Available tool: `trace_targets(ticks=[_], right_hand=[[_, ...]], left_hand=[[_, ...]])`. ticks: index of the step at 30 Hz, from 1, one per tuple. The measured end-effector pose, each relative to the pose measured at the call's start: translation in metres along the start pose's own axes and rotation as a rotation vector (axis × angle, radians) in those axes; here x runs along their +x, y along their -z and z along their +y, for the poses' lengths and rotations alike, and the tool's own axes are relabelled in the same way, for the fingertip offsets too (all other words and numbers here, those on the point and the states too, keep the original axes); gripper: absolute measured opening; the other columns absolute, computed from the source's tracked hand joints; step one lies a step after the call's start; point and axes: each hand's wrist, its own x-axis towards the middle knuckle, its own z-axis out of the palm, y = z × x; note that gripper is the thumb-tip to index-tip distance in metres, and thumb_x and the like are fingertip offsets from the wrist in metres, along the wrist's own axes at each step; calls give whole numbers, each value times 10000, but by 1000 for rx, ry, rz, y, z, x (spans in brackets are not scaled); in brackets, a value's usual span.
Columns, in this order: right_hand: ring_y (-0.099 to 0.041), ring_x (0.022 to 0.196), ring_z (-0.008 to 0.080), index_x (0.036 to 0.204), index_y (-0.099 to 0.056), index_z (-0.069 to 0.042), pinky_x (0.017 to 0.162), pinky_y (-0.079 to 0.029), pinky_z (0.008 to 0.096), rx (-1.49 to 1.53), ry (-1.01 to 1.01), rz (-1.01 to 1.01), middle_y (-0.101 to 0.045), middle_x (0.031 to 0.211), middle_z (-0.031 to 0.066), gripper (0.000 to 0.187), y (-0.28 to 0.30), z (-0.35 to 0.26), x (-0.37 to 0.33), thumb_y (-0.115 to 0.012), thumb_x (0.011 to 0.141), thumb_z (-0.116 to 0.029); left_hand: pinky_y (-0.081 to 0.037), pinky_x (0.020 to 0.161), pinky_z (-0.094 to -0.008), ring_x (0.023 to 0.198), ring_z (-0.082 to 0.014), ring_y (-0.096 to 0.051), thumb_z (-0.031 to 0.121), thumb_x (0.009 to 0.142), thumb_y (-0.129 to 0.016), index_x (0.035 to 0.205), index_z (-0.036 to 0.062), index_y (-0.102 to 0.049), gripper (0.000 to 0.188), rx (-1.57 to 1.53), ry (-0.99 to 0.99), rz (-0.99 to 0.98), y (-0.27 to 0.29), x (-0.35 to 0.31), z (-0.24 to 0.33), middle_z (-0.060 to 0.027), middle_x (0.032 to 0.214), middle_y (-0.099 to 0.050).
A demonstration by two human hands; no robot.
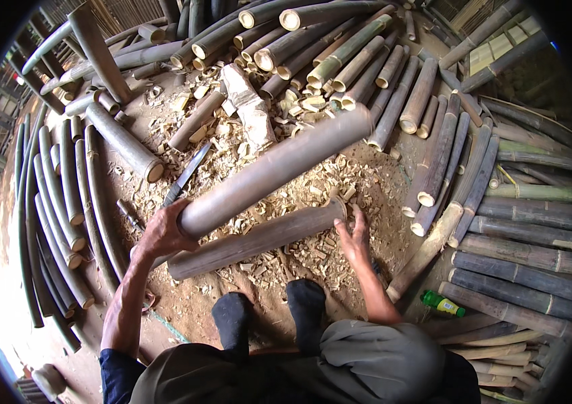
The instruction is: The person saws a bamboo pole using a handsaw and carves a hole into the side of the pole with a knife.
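My left hand (167,232) is closed around the lower left end of a thick grey-brown bamboo tube (279,168). This tube slants up to the right, raised above the shavings, and its far end is slightly blurred. Below it, a second bamboo tube (259,241) slopes gently up to the right, its left end close to my left hand. My right hand (355,236) is at that tube's right end, thumb and fingers apart; whether it touches the rim I cannot tell. A knife (189,172) with a dark handle lies beyond my left hand.
Wood shavings (367,185) cover the ground around a pale block-like piece (247,108). Bamboo poles lie at the left (57,195), far side (350,64) and right (522,273). A dark-handled tool (129,214) lies left; a green bottle (442,303) lies right. My feet (305,313) are near.
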Motion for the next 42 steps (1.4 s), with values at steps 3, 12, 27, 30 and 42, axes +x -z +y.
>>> trace_targets(ticks=[3,12,27,30,42], right_hand=[[-627,1222,326,1633,-327,-89,965,-567,504,195,-247,-232,-584,1398,229,806,-4,20,11,-685,1001,-439],[-679,1064,244,1553,-436,1,927,-555,366,186,-81,-112,-681,1231,155,693,10,-1,-33,-745,960,-180],[-617,1032,430,1090,-588,-6,911,-481,507,-430,7,-266,-657,1053,227,386,71,116,-30,-728,832,-257],[-629,787,285,985,-587,-34,714,-501,421,138,-208,-186,-646,894,126,253,69,125,-34,-673,824,-208],[-590,789,175,1206,-545,-144,728,-546,396,1198,-396,-297,-563,857,14,262,16,0,-30,-637,963,-176]], left_hand=[[-564,947,-439,1043,-340,-712,247,487,-922,1242,72,-706,804,68,9,-88,-9,-2,-6,-145,1126,-732],[-503,1068,-464,1311,-360,-610,221,695,-914,1520,55,-519,930,57,24,93,-35,-1,-52,-212,1413,-641],[-540,902,-317,1059,-173,-680,271,1021,-721,1388,-21,-637,477,-882,426,804,-119,-129,-133,-122,1272,-724],[-519,800,-288,904,-115,-656,255,1020,-723,1205,-48,-739,356,-822,421,836,-126,-103,-143,-71,1025,-770],[-545,910,-336,976,-179,-689,74,907,-803,1198,-106,-701,358,-873,589,799,-149,-130,-85,-137,1090,-756]])
